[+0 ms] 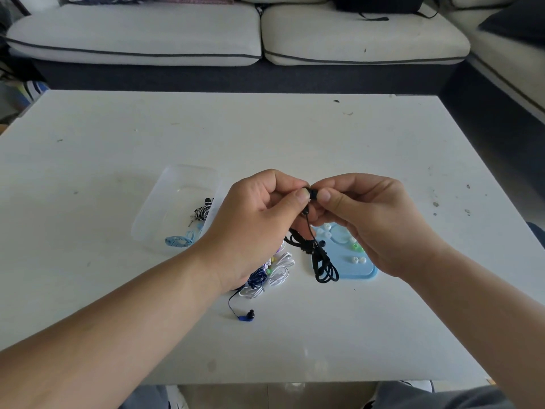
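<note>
White tabletop (295, 137) fills the view, with a pale sofa (132, 33) beyond its twelve o'clock edge. Above the middle of the table both hands meet on a black earbud (312, 193). The left hand (256, 219) pinches its body between thumb and forefinger, and the right hand (374, 219) pinches its other end the same way, the rest of each hand's fingers curled in. Whether a tip is going on or coming off cannot be told. The bud is small, dark and glossy, mostly hidden by the fingertips. Its thin black cable (323, 267) drops toward six o'clock in a loose coiled bundle that hangs over the left edge of a light blue tray (354, 274). The likeliest trouble is the tiny part slipping from so narrow a pinch and dropping among the loose ear tips (327, 227) on the tray, white and green ones. A hard tug could also swing the hanging coil and sweep those tips off. At nine o'clock from the hands sits a clear plastic box (177, 184) with more earphones in it. A tangle of white cables (280, 273) and a blue earphone (246, 316) lie toward seven o'clock.
</note>
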Demonstrator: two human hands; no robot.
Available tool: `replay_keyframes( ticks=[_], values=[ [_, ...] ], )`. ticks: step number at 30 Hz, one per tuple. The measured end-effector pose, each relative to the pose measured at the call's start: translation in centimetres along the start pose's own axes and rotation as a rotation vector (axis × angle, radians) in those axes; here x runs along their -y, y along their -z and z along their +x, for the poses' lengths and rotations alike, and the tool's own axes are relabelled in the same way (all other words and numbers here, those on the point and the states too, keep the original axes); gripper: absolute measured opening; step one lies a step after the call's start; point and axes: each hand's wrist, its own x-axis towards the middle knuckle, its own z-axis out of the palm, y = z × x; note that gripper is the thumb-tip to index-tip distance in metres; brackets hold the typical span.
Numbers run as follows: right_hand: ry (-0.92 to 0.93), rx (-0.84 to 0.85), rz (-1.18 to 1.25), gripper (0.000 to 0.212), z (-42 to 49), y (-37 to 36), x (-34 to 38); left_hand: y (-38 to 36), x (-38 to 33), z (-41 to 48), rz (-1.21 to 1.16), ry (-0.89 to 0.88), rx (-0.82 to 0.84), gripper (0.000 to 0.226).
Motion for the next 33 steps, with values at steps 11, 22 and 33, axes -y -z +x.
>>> replay_keyframes(
  ticks=[11,22,33],
  values=[
    [-0.106,-0.003,0.086,0.020,-0.1,-0.4,-0.1,0.5,0.5,0.0,0.211,-0.135,-0.021,0.006],
    [-0.232,-0.012,0.145,0.026,-0.3,-0.7,0.1,0.4,0.8,0.0,0.417,-0.312,-0.088,0.008],
    [-0.379,0.013,0.339,0.016,-0.1,-1.3,0.1,0.8,0.9,0.4,0.643,-0.510,-0.123,0.012]
  ],
)
